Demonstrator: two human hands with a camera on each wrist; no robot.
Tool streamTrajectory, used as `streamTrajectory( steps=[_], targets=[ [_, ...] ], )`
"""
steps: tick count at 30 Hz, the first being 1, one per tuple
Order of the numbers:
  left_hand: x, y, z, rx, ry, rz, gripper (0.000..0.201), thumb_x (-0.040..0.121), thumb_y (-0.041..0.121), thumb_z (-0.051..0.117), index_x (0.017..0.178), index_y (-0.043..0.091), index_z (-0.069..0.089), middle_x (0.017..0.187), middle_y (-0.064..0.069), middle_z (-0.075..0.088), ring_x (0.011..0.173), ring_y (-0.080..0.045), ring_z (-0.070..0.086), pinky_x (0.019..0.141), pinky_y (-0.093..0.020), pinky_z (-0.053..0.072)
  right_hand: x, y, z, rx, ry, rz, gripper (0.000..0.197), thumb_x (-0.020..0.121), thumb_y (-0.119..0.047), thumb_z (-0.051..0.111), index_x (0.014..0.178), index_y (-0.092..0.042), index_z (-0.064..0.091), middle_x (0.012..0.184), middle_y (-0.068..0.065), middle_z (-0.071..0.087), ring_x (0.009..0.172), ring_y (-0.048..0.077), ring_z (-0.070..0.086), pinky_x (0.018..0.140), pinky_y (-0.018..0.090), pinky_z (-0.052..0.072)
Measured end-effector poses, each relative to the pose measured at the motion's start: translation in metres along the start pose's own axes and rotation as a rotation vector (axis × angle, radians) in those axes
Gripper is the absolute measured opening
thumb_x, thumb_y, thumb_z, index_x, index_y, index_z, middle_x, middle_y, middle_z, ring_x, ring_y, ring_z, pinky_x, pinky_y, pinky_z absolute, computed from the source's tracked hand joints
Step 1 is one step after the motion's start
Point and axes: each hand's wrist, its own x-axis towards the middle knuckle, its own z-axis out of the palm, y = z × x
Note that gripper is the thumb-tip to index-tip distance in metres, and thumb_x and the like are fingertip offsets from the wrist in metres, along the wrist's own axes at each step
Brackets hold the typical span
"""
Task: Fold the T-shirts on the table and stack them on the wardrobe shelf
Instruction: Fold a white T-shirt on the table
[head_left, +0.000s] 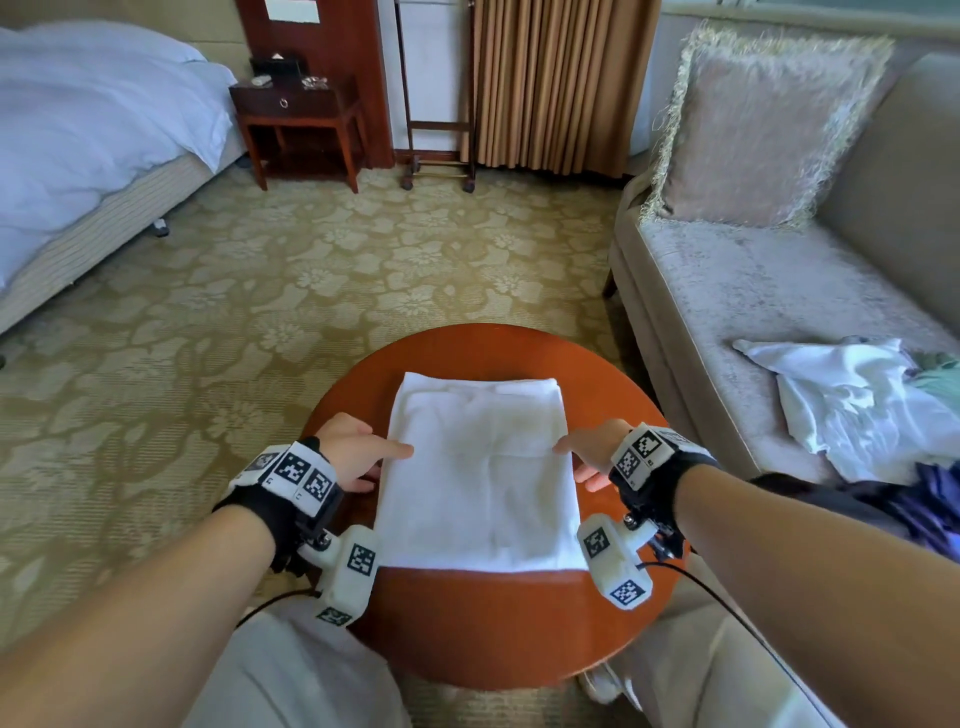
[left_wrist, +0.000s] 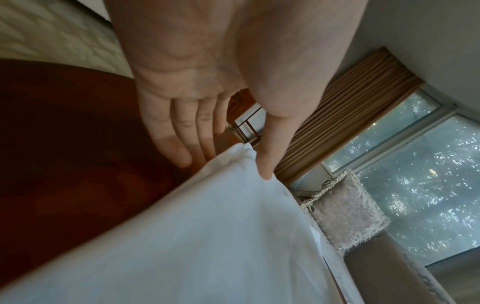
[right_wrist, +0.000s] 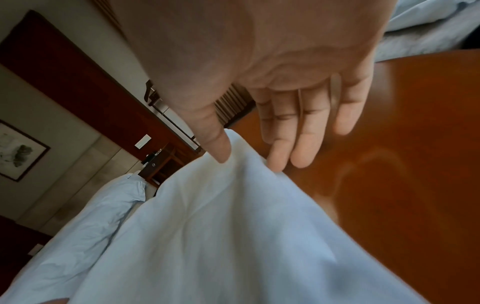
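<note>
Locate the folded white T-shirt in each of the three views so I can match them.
Head: the folded white T-shirt lies centred on the round reddish wooden table, between both hands.
Left wrist: it fills the lower middle, with the left thumb on its edge.
Right wrist: it fills the lower centre, under the right thumb.
Shared landmark: the table shows in all three views.

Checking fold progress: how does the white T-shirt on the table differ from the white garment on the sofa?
The white T-shirt lies flat, folded into a neat rectangle on the round table; the white garment lies crumpled and unfolded on the sofa. The left hand and right hand are at the T-shirt's side edges; nothing touches the garment, which lies against other clothes. Both are white fabric.
</note>
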Motion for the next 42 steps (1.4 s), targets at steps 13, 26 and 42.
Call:
streamTrajectory(
  steps=[13, 26, 42],
  targets=[
    [-0.077, -0.072, 0.024, 0.105, 0.008, 0.115, 0.054, 0.065, 0.006, 0.087, 0.109, 0.013, 0.057, 0.110, -0.006, 0.066, 0.099, -0.021, 0.061, 0.081, -0.031, 0.051, -0.060, 0.077, 0.052, 0.197, 0.052, 0.010, 0.050, 0.054, -0.036, 0.082, 0.096, -0.013, 0.068, 0.071, 0.004, 0.070, 0.065, 0.024, 0.063, 0.071, 0.035, 0.054],
    [-0.075, -0.080, 0.025, 0.274, 0.185, 0.166, 0.042, 0.079, 0.022, 0.077, 0.115, 0.013, 0.057, 0.102, -0.003, 0.065, 0.099, -0.025, 0.062, 0.085, -0.032, 0.052, -0.066, 0.094, 0.049, 0.323, -0.004, -0.104, 0.043, 0.081, -0.010, 0.074, 0.123, -0.004, 0.061, 0.085, 0.000, 0.060, 0.073, 0.013, 0.060, 0.054, 0.021, 0.049],
    [-0.078, -0.076, 0.031, 0.554, 0.219, 0.077, 0.026, 0.078, 0.032, 0.073, 0.068, 0.012, 0.059, 0.069, -0.002, 0.060, 0.062, -0.017, 0.056, 0.047, -0.023, 0.037, -0.069, 0.090, 0.063, 0.143, 0.133, -0.081, 0.050, 0.076, -0.020, 0.079, 0.120, -0.006, 0.062, 0.119, 0.011, 0.062, 0.089, 0.019, 0.050, 0.065, 0.025, 0.042]
  ],
)
